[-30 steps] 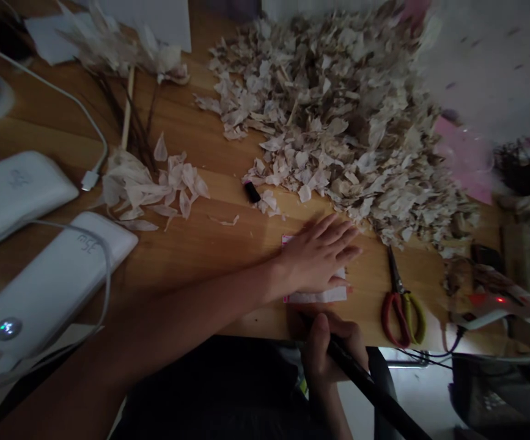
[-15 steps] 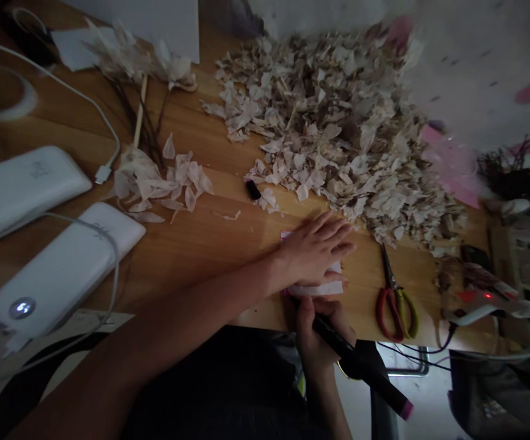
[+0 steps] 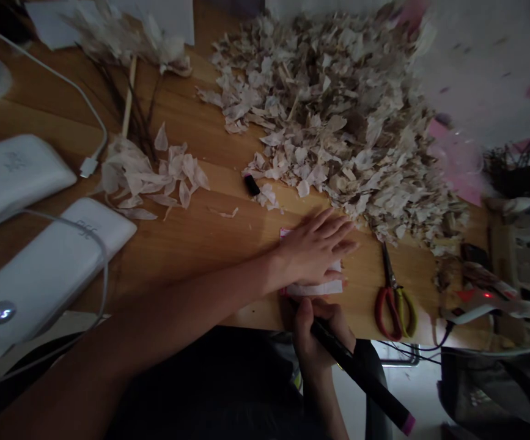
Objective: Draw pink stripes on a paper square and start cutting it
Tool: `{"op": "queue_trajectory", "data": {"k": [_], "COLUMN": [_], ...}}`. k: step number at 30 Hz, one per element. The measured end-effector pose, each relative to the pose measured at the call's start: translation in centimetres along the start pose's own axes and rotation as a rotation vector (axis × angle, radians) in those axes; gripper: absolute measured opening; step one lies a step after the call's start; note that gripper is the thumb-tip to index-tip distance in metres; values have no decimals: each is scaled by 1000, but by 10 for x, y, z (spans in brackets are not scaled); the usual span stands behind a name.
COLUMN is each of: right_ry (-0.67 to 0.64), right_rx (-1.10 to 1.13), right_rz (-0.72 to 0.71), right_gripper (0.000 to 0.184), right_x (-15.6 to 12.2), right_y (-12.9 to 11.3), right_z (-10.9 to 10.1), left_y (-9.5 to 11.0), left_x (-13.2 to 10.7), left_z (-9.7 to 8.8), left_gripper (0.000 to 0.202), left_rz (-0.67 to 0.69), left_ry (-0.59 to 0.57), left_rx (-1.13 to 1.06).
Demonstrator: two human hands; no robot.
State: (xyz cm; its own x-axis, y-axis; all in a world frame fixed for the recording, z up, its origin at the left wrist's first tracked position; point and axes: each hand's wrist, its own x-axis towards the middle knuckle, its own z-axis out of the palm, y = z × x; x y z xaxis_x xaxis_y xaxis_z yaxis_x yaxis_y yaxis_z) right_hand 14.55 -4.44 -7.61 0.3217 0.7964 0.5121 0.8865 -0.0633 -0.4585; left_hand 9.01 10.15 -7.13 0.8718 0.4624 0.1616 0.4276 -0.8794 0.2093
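My left hand (image 3: 317, 247) lies flat, fingers stretched out, on a small white and pink slip of paper (image 3: 320, 287) near the front edge of the wooden table (image 3: 228, 244). Just below it, my right hand (image 3: 322, 333) is closed round a black marker (image 3: 360, 382) with a pink end. The marker's tip points at the slip's lower left edge. A small black marker cap (image 3: 251, 184) lies on the table beyond my left hand.
A big heap of pale petal-like scraps (image 3: 338, 116) fills the table's far middle. A smaller scrap bunch (image 3: 150, 177) and twigs lie left. Two white power banks (image 3: 49, 263) with cables sit far left. Red and yellow scissors (image 3: 395, 299) and a glue gun (image 3: 485, 305) lie right.
My right hand moved up to the slip's edge with the marker, whose pink end came into view. My left hand has stayed flat on the slip. The view shifted slightly.
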Motion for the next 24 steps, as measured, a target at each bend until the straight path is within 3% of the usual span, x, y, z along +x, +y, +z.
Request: {"op": "queue_trajectory", "data": {"k": [17,24], "right_ry": [-54,-39], "right_rx": [-11,65], "right_rz": [-31,20], "right_gripper": [40,37], "right_x": [5,2], "right_y": [-8,-2], "right_z": [0,-3], "left_y": [0,0], "left_x": [0,0], "left_z": [-3,-1], "left_gripper": [62,62], "left_rz": [6,6], "left_ry": [-25,-20], "left_rx": [-11,-13]}}
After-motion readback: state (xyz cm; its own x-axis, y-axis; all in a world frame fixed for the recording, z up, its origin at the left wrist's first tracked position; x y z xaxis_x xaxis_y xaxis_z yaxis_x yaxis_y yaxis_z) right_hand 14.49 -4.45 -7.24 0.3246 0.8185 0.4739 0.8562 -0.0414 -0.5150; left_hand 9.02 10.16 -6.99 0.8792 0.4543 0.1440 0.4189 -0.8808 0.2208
